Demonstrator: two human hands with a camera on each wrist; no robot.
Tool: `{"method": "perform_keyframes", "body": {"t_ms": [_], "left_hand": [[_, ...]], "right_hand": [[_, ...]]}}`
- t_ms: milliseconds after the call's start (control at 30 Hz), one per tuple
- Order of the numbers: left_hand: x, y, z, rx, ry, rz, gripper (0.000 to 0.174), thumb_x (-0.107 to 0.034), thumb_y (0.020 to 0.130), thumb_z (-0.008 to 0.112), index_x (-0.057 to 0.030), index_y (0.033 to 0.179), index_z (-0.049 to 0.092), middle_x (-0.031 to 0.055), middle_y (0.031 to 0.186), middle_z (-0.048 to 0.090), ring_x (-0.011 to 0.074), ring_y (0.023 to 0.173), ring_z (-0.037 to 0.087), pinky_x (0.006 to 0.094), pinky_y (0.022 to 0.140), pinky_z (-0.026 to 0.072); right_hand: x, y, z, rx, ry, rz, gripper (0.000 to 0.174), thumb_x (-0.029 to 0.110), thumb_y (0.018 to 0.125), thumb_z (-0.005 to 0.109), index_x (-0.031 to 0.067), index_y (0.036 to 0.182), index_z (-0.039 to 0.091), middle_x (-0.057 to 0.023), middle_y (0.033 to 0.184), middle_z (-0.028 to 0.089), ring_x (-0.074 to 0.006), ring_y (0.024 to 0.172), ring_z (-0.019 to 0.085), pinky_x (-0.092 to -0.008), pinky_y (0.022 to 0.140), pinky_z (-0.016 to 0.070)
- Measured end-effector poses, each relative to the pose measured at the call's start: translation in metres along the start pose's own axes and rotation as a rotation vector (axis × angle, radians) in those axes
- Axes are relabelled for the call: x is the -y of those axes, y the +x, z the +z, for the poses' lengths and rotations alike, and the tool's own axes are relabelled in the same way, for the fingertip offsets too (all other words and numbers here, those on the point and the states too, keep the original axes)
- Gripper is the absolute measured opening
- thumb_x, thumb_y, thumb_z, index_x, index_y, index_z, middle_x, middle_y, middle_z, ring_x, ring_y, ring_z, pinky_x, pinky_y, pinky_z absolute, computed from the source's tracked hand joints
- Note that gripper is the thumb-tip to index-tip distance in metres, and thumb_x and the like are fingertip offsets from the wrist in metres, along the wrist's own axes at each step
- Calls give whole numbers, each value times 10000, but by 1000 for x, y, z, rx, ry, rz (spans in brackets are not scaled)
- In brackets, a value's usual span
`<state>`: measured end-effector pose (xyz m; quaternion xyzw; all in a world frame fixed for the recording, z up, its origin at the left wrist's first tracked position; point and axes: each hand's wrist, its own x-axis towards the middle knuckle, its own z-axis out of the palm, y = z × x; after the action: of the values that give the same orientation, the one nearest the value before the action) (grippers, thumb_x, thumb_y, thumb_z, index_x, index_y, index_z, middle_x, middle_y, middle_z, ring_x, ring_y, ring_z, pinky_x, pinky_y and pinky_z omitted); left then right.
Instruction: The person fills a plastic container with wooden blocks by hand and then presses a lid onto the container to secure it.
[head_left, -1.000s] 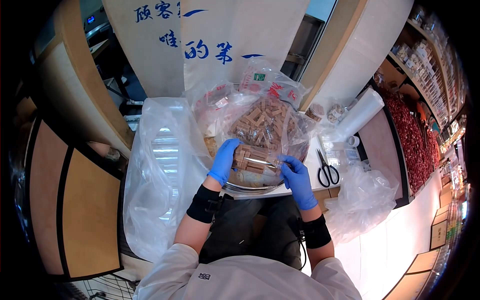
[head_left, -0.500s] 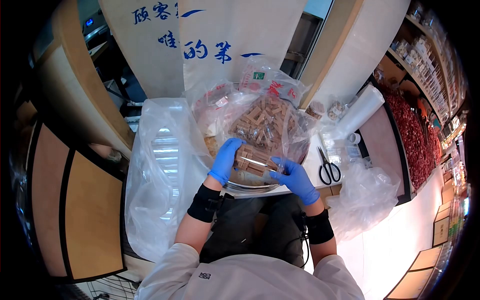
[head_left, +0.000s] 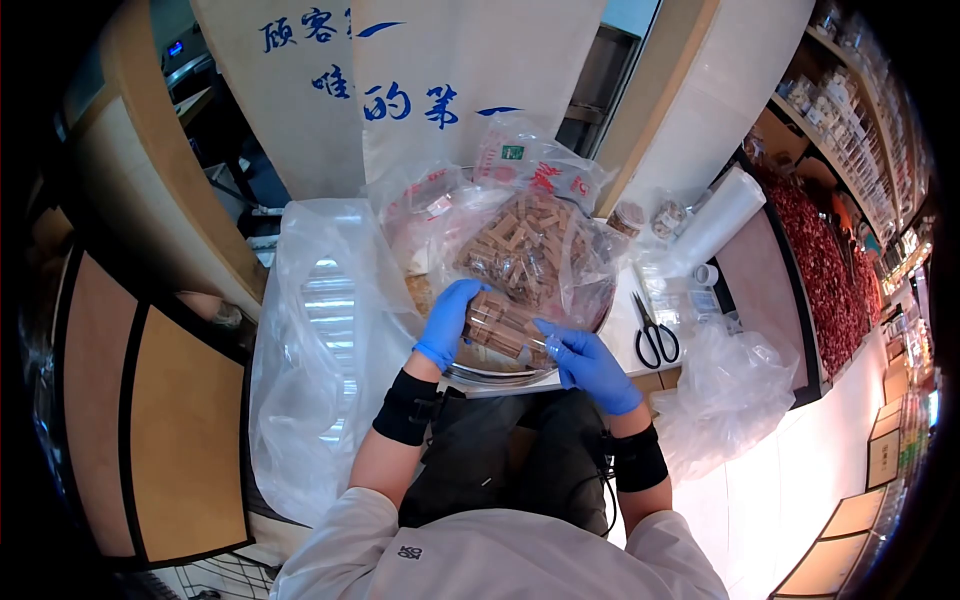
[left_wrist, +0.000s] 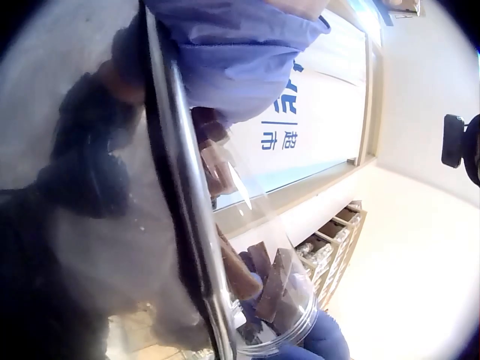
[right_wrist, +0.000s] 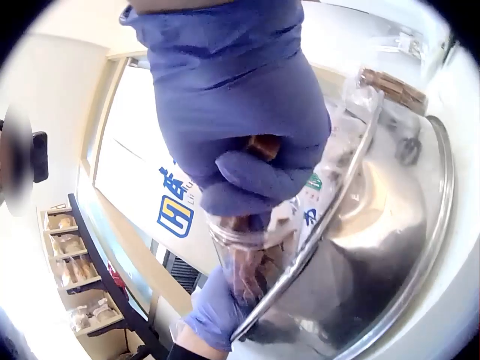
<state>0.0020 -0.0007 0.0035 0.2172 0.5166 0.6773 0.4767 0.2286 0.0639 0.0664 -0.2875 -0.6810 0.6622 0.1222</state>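
In the head view my gloved left hand (head_left: pixel 447 325) grips the base end of a clear plastic jar (head_left: pixel 500 328), tilted on its side and packed with brown bar-shaped pieces. My gloved right hand (head_left: pixel 597 368) is at the jar's mouth, its fingertips reaching inside. From the right wrist, a brown bar (right_wrist: pixel 262 146) shows held within the curled right fingers, and the jar's rim lies just beneath them. Below the jar is a round metal basin (head_left: pixel 490 378). An opened plastic bag of brown bars (head_left: pixel 520 235) fills it.
Black-handled scissors (head_left: pixel 655 342) lie right of the basin, near a plastic roll (head_left: pixel 718 222) and small filled jars (head_left: pixel 668 220). A crumpled clear bag (head_left: pixel 725 395) hangs over the right edge. On the left stands a large plastic bag (head_left: pixel 330 400) with stacked clear jars.
The jar's mouth has swung down and toward me, its base still in my left hand. My right hand has shifted from the jar's end to work inside its mouth.
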Motion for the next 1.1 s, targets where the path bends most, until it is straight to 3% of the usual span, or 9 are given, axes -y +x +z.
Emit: {"method": "perform_keyframes", "body": {"t_ms": [67, 167, 267, 400, 600, 700, 800, 867, 1100], "left_hand": [[8, 6, -2, -15, 14, 36, 285, -377, 856, 486, -157, 955, 638, 1, 772, 613, 100, 603, 575, 243, 451, 411], [4, 2, 0, -10, 51, 60, 285, -377, 855, 490, -151, 947, 637, 0, 746, 609, 104, 592, 573, 248, 449, 409], [5, 3, -1, -5, 24, 60, 283, -380, 852, 491, -154, 942, 636, -1, 740, 607, 105, 591, 571, 247, 446, 402], [-2, -3, 1, -6, 19, 6, 279, -379, 852, 493, -157, 940, 636, 0, 737, 607, 103, 585, 567, 244, 447, 401], [1, 0, -2, -9, 32, 1, 281, -379, 848, 500, -154, 948, 635, -2, 752, 613, 102, 599, 573, 241, 457, 405], [5, 3, 0, 1, 45, 14, 273, -371, 850, 498, -156, 950, 634, -6, 762, 613, 98, 614, 575, 242, 460, 403], [8, 4, 0, -15, -7, 73, 265, -363, 855, 494, -156, 943, 634, -7, 770, 613, 96, 624, 576, 243, 463, 402], [2, 0, 0, -25, -7, 44, 260, -357, 858, 492, -153, 936, 634, -6, 775, 613, 101, 632, 579, 247, 470, 406], [1, 0, -1, 1, -52, -41, 272, -375, 853, 491, -158, 928, 637, 8, 790, 618, 115, 625, 580, 251, 467, 405]], "right_hand": [[0, -5, 1, 70, -280, -69, 400, 182, 949, 503, 62, 1329, 469, 43, 699, 456, -41, 550, 448, -201, 506, 397], [-16, -4, 0, 109, -287, -203, 400, 190, 942, 516, 70, 1322, 478, 39, 693, 440, -47, 558, 455, -202, 509, 399], [-19, 0, -2, 23, -125, -69, 377, 178, 934, 524, 57, 1291, 505, 20, 728, 482, -50, 575, 469, -203, 532, 411], [-21, 6, 3, -121, 13, -100, 367, 182, 928, 537, 49, 1269, 520, 10, 765, 533, -48, 592, 484, -199, 556, 418], [-5, -4, 3, 21, -97, -92, 366, 177, 935, 528, 59, 1282, 515, 10, 771, 567, -57, 584, 510, -199, 547, 416], [4, -8, -1, 139, -167, 18, 369, 170, 941, 517, 59, 1293, 506, 16, 725, 555, -61, 563, 510, -199, 543, 413], [2, -6, -2, 124, -199, 4, 388, 170, 938, 522, 63, 1310, 490, 8, 707, 570, -54, 547, 501, -189, 525, 408], [-8, -1, -3, -33, -76, -69, 358, 166, 930, 537, 58, 1271, 525, -9, 722, 594, -51, 498, 488, -185, 476, 397], [-24, 8, -1, -156, -33, -19, 290, 164, 919, 555, 16, 1168, 571, -38, 777, 635, -57, 419, 453, -192, 417, 393]]}}
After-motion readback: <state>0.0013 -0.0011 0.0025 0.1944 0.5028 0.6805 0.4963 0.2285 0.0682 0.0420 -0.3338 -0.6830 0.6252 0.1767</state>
